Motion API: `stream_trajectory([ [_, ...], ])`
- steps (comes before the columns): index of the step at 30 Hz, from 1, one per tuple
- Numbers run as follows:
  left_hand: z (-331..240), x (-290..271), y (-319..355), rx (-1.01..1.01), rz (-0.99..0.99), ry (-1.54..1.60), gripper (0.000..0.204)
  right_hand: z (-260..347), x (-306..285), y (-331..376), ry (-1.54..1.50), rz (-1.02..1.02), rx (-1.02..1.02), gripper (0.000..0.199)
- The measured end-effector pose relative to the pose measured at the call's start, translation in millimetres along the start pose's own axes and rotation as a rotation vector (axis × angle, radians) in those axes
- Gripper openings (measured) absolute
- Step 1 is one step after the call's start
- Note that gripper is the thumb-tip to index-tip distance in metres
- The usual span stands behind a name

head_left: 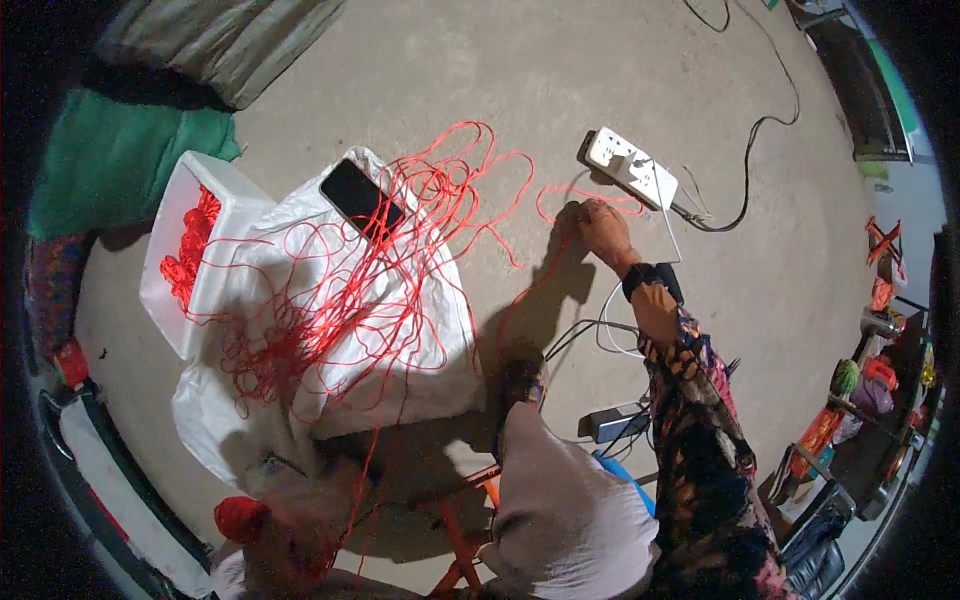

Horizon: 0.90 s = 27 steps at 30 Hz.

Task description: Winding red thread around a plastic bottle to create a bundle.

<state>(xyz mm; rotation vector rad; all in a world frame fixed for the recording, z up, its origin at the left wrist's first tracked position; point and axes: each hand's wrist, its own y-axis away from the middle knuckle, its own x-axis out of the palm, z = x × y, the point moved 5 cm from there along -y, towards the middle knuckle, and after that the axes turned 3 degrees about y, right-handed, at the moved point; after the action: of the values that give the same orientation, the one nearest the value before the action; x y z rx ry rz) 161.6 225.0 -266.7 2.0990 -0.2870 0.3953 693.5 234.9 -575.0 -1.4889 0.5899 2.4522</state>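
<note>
Right hand (603,228): I reach it forward to the floor, fingers pinched narrow on a loop of red cord (590,196); the pinch itself is partly hidden, so I judge it closed on the strand.
Left hand: not in view, so I cannot tell its state.
Cord: it runs from my fingertips leftward into a loose tangle (370,270) spread over a white sack (430,350), with a black phone (361,197) lying on top.
Doing it well: I judge a light, steady draw toward me best, lifting the strand so it does not snag.
Edges: a white power strip (632,165) sits just beyond my fingers, its black cable (745,170) trailing right; white wires (615,320) lie under my wrist.
Open room: bare concrete floor (480,70) lies ahead and left of my hand.
Farther left: a white box (215,190) holds more red cord.
</note>
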Motion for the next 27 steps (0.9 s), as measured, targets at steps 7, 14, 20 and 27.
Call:
stream_trajectory([
  [7,4.0,-1.9,-9.9,-0.022,0.007,0.018,0.024,4.1,-7.9,3.9,-0.114,-0.103,-0.064,0.016],
  [14,6.1,-7.6,-2.4,-0.033,0.008,0.053,0.021,-9.4,7.2,-11.0,0.012,0.153,-0.064,0.023],
  [20,7.3,-12.3,19.3,-0.031,-0.006,0.069,0.018,32.5,-6.4,-4.2,0.245,0.16,-0.28,0.022],
  [27,9.0,-9.4,21.4,-0.029,0.016,0.088,0.014,2.2,3.9,-0.7,-0.035,0.217,-0.16,0.029],
])
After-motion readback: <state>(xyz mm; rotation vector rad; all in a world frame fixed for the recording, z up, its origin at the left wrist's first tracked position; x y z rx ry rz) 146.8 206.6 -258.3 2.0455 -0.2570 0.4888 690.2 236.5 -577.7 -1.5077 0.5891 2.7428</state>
